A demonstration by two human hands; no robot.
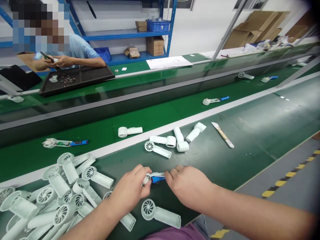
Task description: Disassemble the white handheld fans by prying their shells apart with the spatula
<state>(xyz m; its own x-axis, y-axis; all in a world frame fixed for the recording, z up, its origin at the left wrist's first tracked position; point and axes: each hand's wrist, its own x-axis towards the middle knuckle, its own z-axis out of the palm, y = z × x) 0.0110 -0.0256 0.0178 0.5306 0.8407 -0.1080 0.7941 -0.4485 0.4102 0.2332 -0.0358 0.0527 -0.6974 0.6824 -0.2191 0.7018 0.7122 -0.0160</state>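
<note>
While both hands meet above the green table (250, 140), a blue-and-white fan part (157, 179) bridges them, its long axis running left to right. The left hand (133, 184) pinches its round end between thumb and fingers; the right hand (188, 187) has fingers closed on the opposite end, partly hidden. Neither hand is nearer. Toward the wearer lies a loose pale shell (165, 216).

A purple garment (178, 234) — plain where visible — shows beside greyish-blue cloth (201, 226), and both forearms (255, 210) are bare.
</note>
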